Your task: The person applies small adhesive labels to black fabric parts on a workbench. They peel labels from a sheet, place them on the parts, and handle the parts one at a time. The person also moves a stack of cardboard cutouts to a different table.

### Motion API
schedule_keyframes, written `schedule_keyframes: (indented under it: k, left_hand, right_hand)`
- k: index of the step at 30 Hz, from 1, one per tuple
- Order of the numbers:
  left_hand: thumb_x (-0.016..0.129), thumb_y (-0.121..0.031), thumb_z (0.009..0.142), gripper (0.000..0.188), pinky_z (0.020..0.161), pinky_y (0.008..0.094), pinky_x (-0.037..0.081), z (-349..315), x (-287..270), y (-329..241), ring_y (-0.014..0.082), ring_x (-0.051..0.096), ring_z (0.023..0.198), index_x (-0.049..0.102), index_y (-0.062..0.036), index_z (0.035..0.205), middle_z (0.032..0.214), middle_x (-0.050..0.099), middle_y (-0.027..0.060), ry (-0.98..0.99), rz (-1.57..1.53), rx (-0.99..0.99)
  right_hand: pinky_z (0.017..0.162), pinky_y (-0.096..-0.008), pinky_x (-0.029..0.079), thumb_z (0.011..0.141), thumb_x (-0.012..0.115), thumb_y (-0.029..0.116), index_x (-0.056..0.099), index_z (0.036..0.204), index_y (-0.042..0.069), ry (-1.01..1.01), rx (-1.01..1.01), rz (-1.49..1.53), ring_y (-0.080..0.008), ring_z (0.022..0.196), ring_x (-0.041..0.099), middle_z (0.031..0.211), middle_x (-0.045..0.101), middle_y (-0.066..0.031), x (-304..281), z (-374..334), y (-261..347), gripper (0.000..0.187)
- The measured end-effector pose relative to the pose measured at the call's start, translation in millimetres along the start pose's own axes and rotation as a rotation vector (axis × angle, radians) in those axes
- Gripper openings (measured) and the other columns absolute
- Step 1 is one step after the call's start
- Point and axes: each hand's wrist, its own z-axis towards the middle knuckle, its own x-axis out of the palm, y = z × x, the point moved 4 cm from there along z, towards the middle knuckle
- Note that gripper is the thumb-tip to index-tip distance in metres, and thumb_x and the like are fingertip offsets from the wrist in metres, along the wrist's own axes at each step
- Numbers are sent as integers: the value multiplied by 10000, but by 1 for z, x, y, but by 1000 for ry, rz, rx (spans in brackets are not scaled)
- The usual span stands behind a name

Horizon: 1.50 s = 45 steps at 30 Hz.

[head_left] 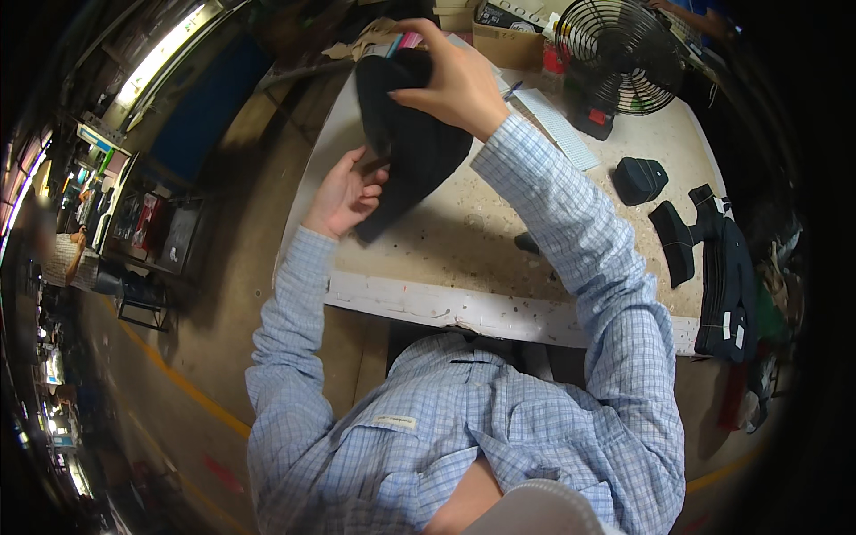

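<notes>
A large piece of black or very dark cloth (412, 147) stands raised and tilted over the left part of the worktable, blurred along its left side. My left hand (346, 194) is at its left edge, with the fingers curled and a fingertip in shadow against the cloth; it seems to hold that edge. My right hand (456, 85) reaches over the upper part of the cloth. Its thumb lies across the dark surface, and its index finger arches well away from the thumb. The remaining right fingers are hidden behind the hand.
The stained white worktable (446, 308) carries a black fan (620, 55), a sheet of paper (557, 129) and cardboard boxes (506, 46). Bound dark bundles (639, 181) lie at the right, beside a long dark stack (724, 281) on the edge. A small dark piece (528, 242) is near my right forearm.
</notes>
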Motion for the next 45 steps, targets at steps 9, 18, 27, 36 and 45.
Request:
schedule_keyframes:
  k: [9, 18, 27, 36, 45]
  left_hand:
    - [698, -626, 750, 612, 444, 152, 392, -17, 102, 55, 42, 532, 548, 625, -121, 1089, 834, 604, 12, 893, -884, 144]
    - [781, -527, 713, 595, 463, 128, 427, -8, 158, 69, 34, 623, 533, 612, -229, 1199, 773, 650, 0, 1359, -803, 195]
    - [670, -394, 871, 384, 387, 145, 354, -29, 176, 29, 44, 595, 463, 626, -25, 971, 685, 680, 2, 1145, -781, 60]
    - [586, -401, 922, 359, 358, 165, 341, -33, 193, 29, 47, 569, 448, 611, -49, 853, 688, 644, -1, 768, -879, -223]
    - [406, -200, 1023, 281, 399, 178, 411, -29, 167, 75, 74, 590, 479, 606, -26, 930, 740, 650, 36, 749, -1009, -406]
  right_hand:
    - [648, -414, 517, 600, 745, 137, 512, 1223, 190, 200, -161, -16, -324, 736, 652, 825, 648, -123, -56, -1, 94, 667]
    - [735, -380, 538, 720, 703, 143, 538, 1194, 85, 44, -276, 8, -305, 842, 673, 865, 678, -153, -119, -24, 104, 506]
    - [1009, -349, 396, 890, 535, 423, 407, 1381, 74, 80, 11, 760, -213, 1177, 511, 1256, 548, -122, -145, -17, 32, 616]
    - [1108, -361, 325, 944, 403, 600, 337, 1453, 87, 351, 240, 1315, -231, 1306, 427, 1392, 457, -157, -85, -45, -18, 726]
    - [1104, -340, 343, 839, 585, 507, 351, 1417, -13, 430, 38, 1110, -251, 1259, 489, 1353, 497, -178, -91, -44, -6, 812]
